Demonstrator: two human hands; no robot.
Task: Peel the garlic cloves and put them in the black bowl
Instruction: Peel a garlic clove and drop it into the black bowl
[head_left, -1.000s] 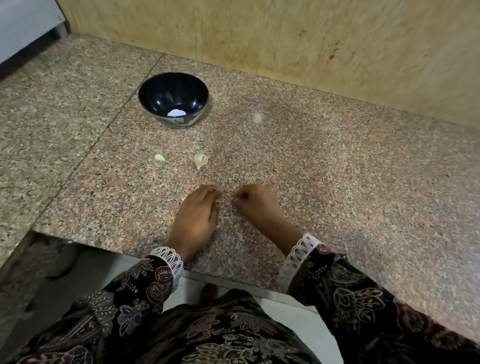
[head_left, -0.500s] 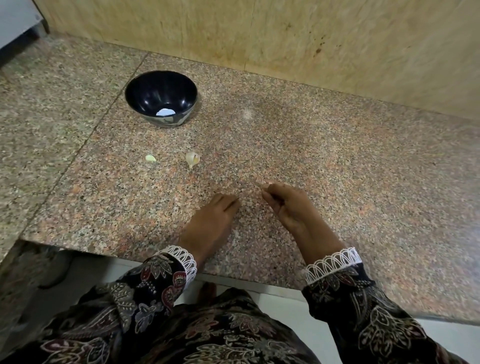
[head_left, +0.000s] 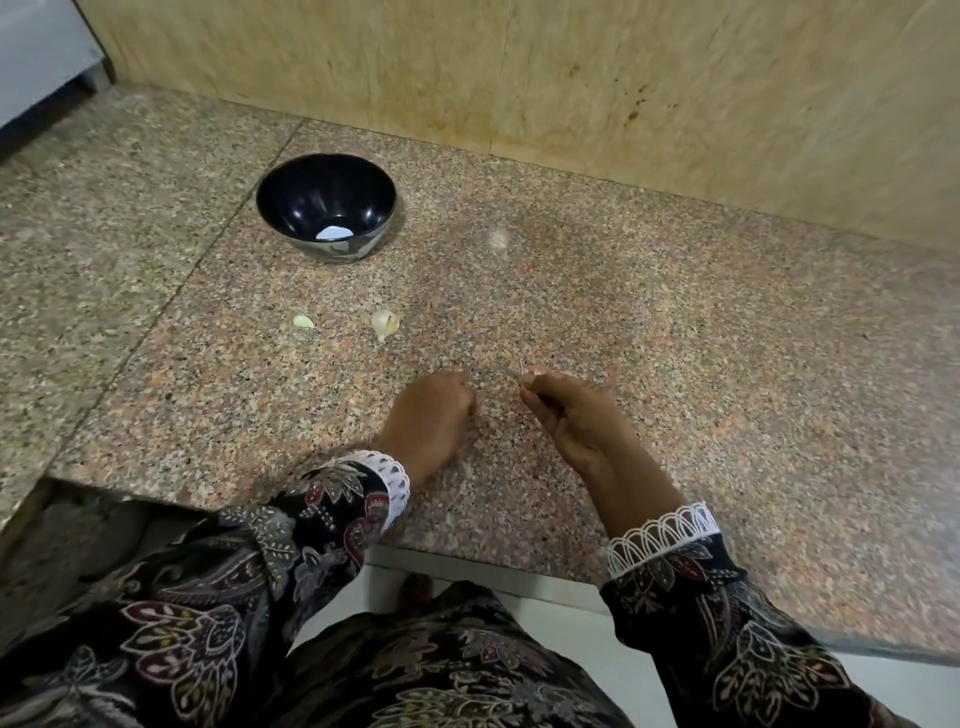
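Observation:
The black bowl (head_left: 326, 205) stands at the back left of the granite counter, with a pale patch at its bottom. In front of it lie two garlic cloves: a small greenish one (head_left: 304, 322) and a larger whitish one (head_left: 385, 323). My left hand (head_left: 428, 421) rests on the counter nearer the front edge, fingers curled under; nothing shows in it. Just to its right, my right hand (head_left: 566, 415) is raised slightly and pinches a tiny pale scrap of garlic skin (head_left: 529, 371) at its fingertips.
The granite counter (head_left: 675, 338) runs wide to the right and meets a tan wall (head_left: 571, 78) behind. Its front edge is close to my body. A seam splits off a slab at the left. A grey-white object (head_left: 36, 57) sits at the top left.
My hands were together on the counter, then parted. My right hand moved right, pinching the scrap. My left hand's fingers went from flat to curled under.

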